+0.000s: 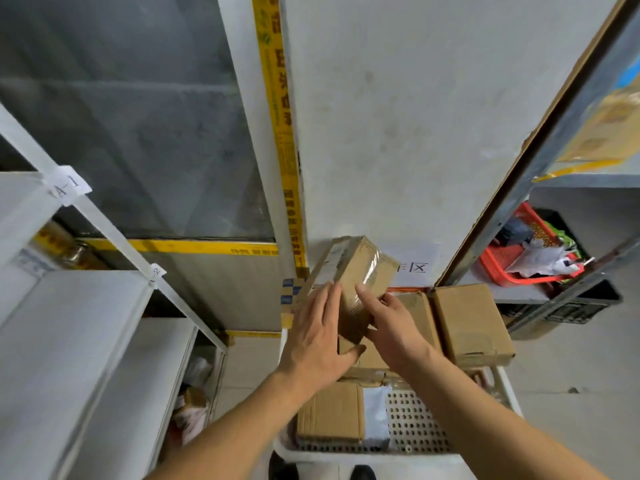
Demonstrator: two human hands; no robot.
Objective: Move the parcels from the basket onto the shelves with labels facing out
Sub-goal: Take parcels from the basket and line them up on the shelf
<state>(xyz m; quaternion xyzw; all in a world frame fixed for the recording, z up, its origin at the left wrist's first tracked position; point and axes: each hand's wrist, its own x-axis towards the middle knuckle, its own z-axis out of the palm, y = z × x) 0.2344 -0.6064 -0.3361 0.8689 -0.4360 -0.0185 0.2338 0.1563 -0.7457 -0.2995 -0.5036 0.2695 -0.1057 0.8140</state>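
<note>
I hold a taped cardboard parcel [360, 271] tilted above the white perforated basket [412, 427]. My left hand [318, 337] grips its left side and near end, and my right hand [391, 323] grips its right side. A white label shows on the parcel's upper left face. In the basket lie more brown boxes: one near me [330, 415], one on the far right rim [472, 323], and others under my hands. A white poly mailer [377, 410] lies beside the near box. The white shelves [69, 341] stand on the left, tagged A-1 and A-2.
A grey metal rack [568, 188] on the right holds a red basket [519, 258] of odds and ends and a black crate below. A white wall with yellow tape is straight ahead. Packages sit on the left shelf's lower tier [194, 407].
</note>
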